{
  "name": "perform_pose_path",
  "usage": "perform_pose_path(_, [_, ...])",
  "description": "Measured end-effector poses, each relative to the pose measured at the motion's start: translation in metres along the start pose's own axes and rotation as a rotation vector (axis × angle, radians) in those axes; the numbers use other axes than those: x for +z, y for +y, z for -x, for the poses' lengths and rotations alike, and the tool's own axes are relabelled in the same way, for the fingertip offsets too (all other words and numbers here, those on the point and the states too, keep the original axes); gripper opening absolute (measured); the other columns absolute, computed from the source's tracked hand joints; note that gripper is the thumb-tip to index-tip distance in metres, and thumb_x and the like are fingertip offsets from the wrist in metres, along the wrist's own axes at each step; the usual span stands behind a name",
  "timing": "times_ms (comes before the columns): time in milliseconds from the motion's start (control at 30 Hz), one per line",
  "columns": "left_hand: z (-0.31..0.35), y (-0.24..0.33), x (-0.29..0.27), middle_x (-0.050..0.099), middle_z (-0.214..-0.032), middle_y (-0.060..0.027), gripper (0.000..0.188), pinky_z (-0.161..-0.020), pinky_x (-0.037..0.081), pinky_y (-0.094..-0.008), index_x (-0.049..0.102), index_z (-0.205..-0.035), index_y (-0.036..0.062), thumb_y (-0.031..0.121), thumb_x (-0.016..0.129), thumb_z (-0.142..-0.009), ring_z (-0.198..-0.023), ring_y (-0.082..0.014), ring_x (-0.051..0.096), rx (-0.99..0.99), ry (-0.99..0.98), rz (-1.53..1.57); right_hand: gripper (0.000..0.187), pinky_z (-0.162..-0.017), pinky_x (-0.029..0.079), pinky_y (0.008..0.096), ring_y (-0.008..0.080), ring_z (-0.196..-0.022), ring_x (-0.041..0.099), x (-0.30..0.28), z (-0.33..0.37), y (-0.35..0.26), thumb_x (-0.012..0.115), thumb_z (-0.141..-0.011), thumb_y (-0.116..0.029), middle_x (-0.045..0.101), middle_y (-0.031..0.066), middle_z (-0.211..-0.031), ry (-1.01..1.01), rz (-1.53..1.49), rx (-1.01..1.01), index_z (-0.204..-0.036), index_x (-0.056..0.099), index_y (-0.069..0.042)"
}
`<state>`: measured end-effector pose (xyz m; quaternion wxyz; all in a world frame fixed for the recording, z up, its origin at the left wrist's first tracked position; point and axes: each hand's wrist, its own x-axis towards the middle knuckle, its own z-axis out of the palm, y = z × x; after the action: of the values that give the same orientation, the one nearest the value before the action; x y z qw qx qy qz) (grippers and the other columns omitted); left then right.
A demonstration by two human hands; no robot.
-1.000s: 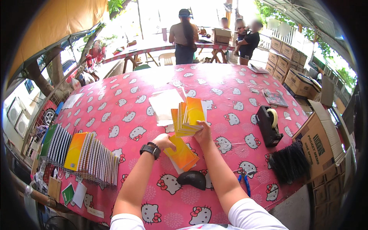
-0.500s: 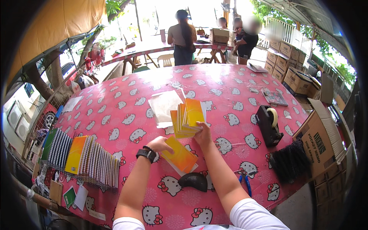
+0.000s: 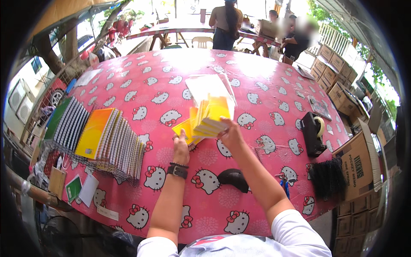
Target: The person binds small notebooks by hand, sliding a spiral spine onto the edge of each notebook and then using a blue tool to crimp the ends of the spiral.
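My left hand [image 3: 181, 144] is closed on a yellow-orange notebook [image 3: 181, 128], its edge against the left side of a small fanned stack. That stack of yellow spiral notebooks [image 3: 208, 118] is gripped along its right side by my right hand [image 3: 231, 133]. White sheets, perhaps in clear wrapping [image 3: 209, 87], lie just beyond the stack on the pink patterned table cover [image 3: 205, 156]. Nearer to me, a black curved object [image 3: 233, 180] rests by my right forearm. Blue-handled pliers [image 3: 284, 185] lie to the right of that forearm.
Rows of spiral notebooks, yellow [image 3: 113, 143] and green [image 3: 68, 124], stand at the left. On the right are a black tape dispenser [image 3: 311, 136], a heap of black coils [image 3: 327, 179] and an opened cardboard box [image 3: 357, 162]. Several people stand around a far table [image 3: 184, 30].
My left hand has moved forward, bringing its notebook from in front of the stack up against its left side. My right hand still holds the stack. The view has shifted.
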<state>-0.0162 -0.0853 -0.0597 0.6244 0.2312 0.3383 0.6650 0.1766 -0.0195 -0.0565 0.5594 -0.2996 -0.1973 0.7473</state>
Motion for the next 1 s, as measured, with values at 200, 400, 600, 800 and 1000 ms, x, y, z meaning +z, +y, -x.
perform_pose_path(200, [0.017,0.015,0.01,0.059,-0.107,-0.0119,0.056,-0.074,0.053,-0.0314,0.046,-0.116,-0.0022,0.028,0.074,-0.078,-0.091,-0.0172,0.061,0.005,-0.103,-0.046,0.043,-0.075,0.051,0.0366,0.0198,-0.091,0.06,0.055,0.055,0.039,0.066,-0.084,-0.032,0.061,0.0078,-0.103,0.052,0.478,-0.072,-0.114,0.053,-0.005])
perform_pose_path(400, [0.001,-0.005,0.006,0.059,-0.104,-0.0143,0.075,-0.077,0.053,-0.0304,0.039,-0.116,-0.0065,0.018,0.085,-0.063,-0.092,-0.0188,0.06,0.184,0.134,-0.303,0.057,-0.071,0.048,0.0298,0.0128,-0.079,0.057,0.051,0.063,0.019,0.06,-0.083,-0.055,0.062,0.0056,-0.092,-0.136,1.306,0.239,-0.109,0.056,-0.004])
perform_pose_path(600, [0.028,0.027,0.023,0.06,-0.104,-0.0099,0.081,-0.081,0.053,-0.0336,0.038,-0.125,0.0058,0.008,0.083,-0.058,-0.094,-0.0167,0.061,0.443,-0.161,-0.567,0.079,-0.086,0.047,0.0378,0.0228,-0.103,0.055,0.024,0.077,-0.036,0.079,-0.069,-0.044,0.056,0.0144,-0.107,0.279,1.641,-0.433,-0.128,0.045,-0.003])
perform_pose_path(800, [0.024,0.033,-0.003,0.052,-0.112,-0.0084,0.104,-0.087,0.049,-0.036,0.024,-0.138,0.0133,0.003,0.085,-0.055,-0.106,-0.0191,0.053,0.299,-0.455,-0.761,0.11,-0.097,0.042,0.0351,0.0236,-0.118,0.045,0.005,0.072,-0.028,0.082,-0.065,-0.01,0.04,0.0142,-0.13,-0.292,0.915,-0.246,-0.146,0.008,-0.011])
perform_pose_path(1000, [0.019,0.005,0.003,0.049,-0.116,-0.0071,0.105,-0.092,0.045,-0.0354,0.023,-0.138,0.0125,0.004,0.085,-0.053,-0.11,-0.0192,0.049,0.301,-0.407,-0.552,0.115,-0.099,0.041,0.0339,0.023,-0.123,0.042,0.004,0.06,-0.029,0.075,-0.062,0.003,0.033,0.0135,-0.139,-0.378,0.799,-0.177,-0.148,0.001,-0.014])
